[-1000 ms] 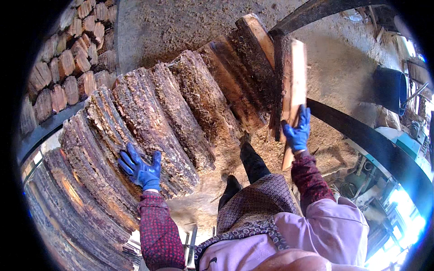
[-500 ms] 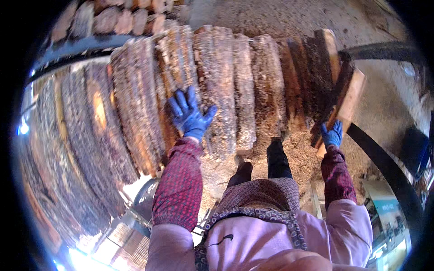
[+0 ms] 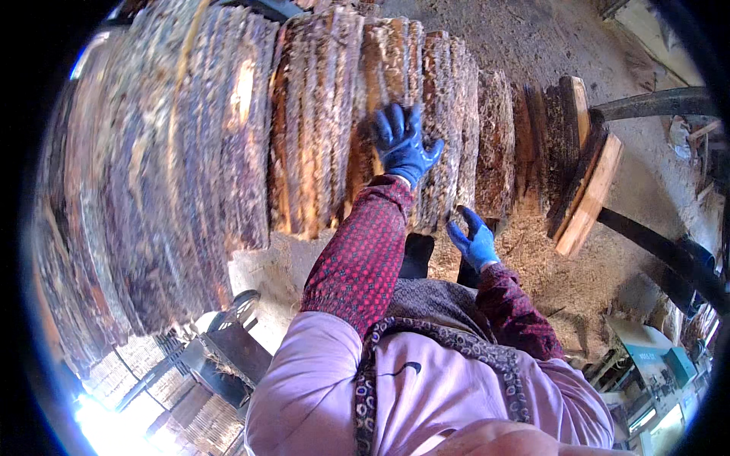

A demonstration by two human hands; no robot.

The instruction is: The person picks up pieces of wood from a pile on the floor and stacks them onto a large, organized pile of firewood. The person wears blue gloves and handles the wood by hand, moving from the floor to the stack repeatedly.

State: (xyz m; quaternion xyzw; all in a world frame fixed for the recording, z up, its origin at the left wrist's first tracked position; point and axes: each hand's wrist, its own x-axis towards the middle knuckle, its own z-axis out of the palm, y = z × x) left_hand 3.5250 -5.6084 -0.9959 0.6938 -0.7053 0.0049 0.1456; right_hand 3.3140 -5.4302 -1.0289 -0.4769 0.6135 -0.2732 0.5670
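Sawdust floor (image 3: 578, 281) beneath, strewn with chips. Black hose (image 3: 661, 247) curving across at right, near a second one (image 3: 654, 102) higher up. Green machine (image 3: 673, 365) at lower right. Metal frame (image 3: 228, 342) at lower left, bright glare below.

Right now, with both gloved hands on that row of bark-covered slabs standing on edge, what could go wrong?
1. The slabs stand on edge, leaning together; if the left hand shifts one, its neighbours might topple toward the person's legs.
2. The right hand is at the slabs' lower ends and could be pinched.
3. The two loose boards at the right end lean askew and may slide off.
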